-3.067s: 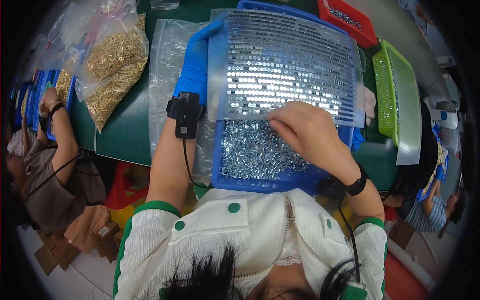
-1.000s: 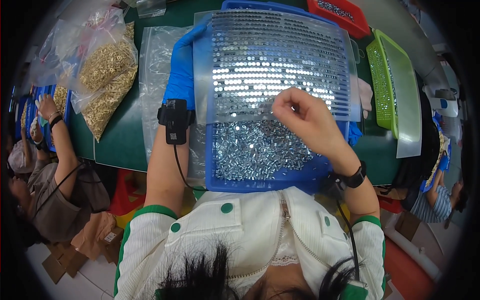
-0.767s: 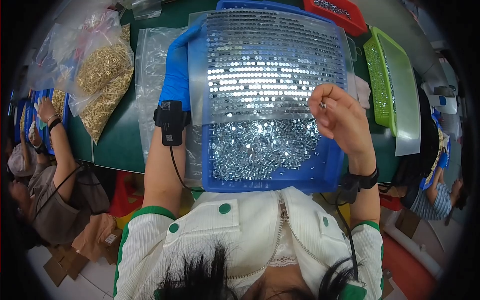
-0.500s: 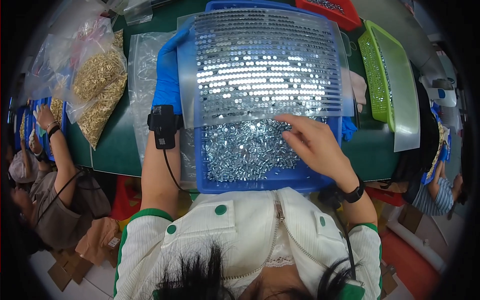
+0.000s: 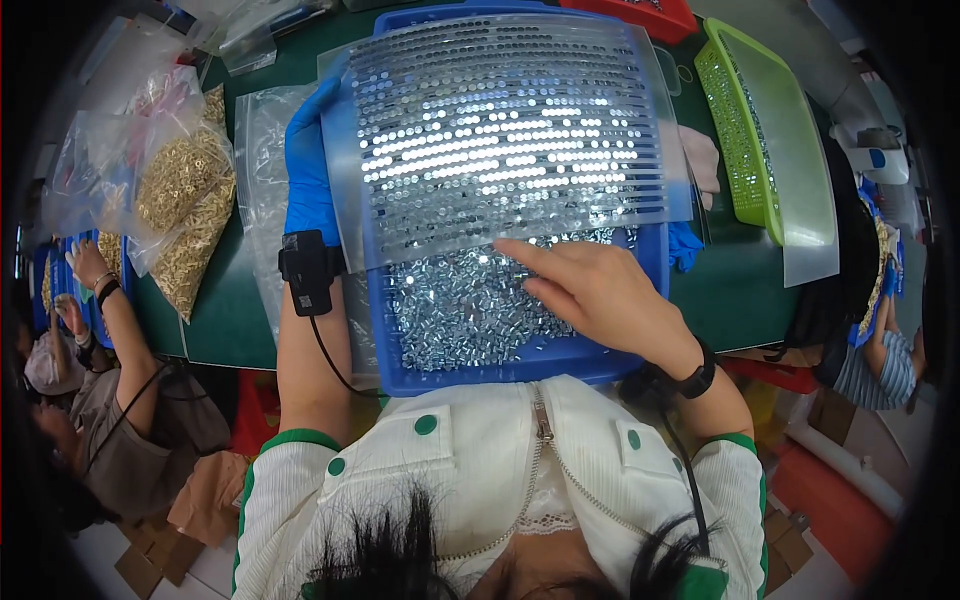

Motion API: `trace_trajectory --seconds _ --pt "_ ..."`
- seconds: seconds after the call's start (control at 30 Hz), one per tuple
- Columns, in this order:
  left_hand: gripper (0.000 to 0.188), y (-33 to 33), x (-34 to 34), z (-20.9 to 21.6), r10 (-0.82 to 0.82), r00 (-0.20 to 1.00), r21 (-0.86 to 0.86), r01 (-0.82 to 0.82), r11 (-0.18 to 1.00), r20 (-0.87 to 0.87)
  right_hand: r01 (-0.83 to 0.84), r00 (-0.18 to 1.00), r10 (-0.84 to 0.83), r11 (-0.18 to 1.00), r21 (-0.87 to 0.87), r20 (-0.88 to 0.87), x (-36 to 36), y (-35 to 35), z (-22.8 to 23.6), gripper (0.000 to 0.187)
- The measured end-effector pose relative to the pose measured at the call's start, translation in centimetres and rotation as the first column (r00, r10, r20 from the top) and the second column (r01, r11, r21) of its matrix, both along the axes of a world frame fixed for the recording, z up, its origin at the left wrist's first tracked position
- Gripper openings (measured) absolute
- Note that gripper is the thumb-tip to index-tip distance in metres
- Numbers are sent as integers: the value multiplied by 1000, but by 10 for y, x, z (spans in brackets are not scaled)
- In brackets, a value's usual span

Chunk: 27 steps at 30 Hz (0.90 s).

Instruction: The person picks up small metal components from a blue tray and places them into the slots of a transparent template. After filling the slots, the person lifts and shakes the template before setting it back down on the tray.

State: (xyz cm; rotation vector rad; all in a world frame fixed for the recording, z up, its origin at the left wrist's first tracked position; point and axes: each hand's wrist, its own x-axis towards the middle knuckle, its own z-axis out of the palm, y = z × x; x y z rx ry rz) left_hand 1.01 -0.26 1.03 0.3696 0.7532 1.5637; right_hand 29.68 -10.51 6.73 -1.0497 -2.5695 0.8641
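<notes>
My left hand, in a blue glove, grips the left edge of a clear plastic plate; its fingertips are hidden beneath. Rows of small shiny metal pieces fill the plate's grooves, with some gaps. The plate lies tilted over a blue tray, whose near part holds a heap of loose silvery metal pieces. My right hand is bare and open, palm down over the heap. Its index finger points left and its tip meets the plate's near edge; thumb and index stand apart.
Clear bags of brass-coloured pieces lie to the left on the green table. A green basket with a clear sheet leaning on it stands right, and a red bin behind. Other people work at both sides.
My right hand has slid left along the plate's near edge, its index finger now more stretched out. The left hand keeps its grip. The whole view has shifted slightly.
</notes>
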Motion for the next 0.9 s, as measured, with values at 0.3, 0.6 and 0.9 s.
trace_trajectory --seconds 0.3,0.6,0.9 --pt "45 -1 -7 -7 -35 998 57 39 998 -55 32 996 -28 998 47 -83 11 1 -2 38" --pt "44 6 -14 -15 -85 990 53 79 995 110 6 1000 -7 995 103 9 -4 0 2 43" --pt "44 6 -18 -20 -235 948 155 205 966 212 21 996 -29 995 95 87 -12 -3 5 42"
